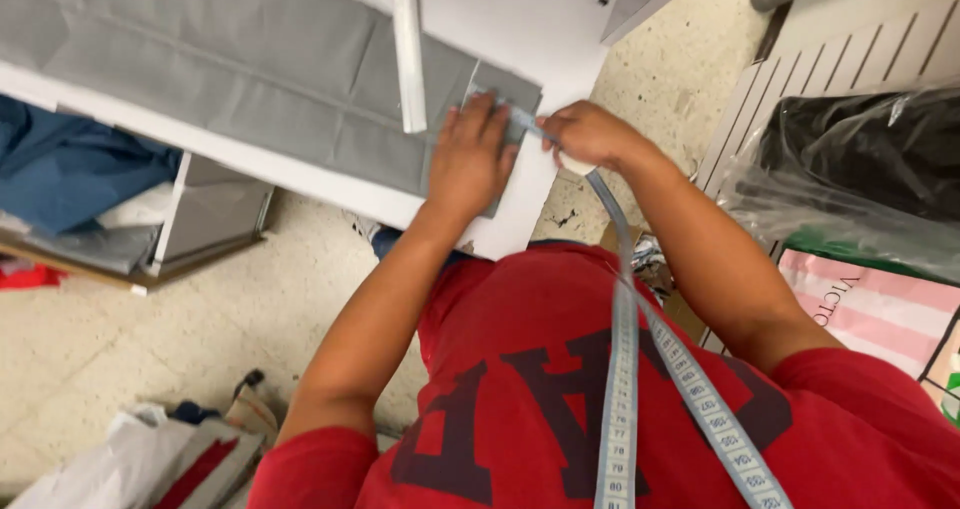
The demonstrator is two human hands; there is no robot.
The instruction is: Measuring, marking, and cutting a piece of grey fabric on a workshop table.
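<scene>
The white table (540, 29) fills the upper centre of the frame, and the grey fabric (250, 79) lies spread across it from the upper left to its corner near mid-frame. A white ruler (408, 49) rests on the cloth, running from the top edge down toward your hands. A clear bag of dark goods (850, 159) sits at the right edge; blue cloth (70, 164) is stowed on a shelf at left. The measuring tape (622, 369) hangs round your neck, over the red shirt (560, 389), and runs up to the fabric's corner. Your left hand (468, 159) lies flat, fingers spread and open, pressing the cloth's corner at centre frame. Your right hand (592, 134), just beside it, has its fingers closed in a pinch on the tape's end at the cloth's edge. Judgement: keep the left palm firm so the cloth does not creep, draw the tape taut and flat along the edge, and align its end squarely with the corner.
</scene>
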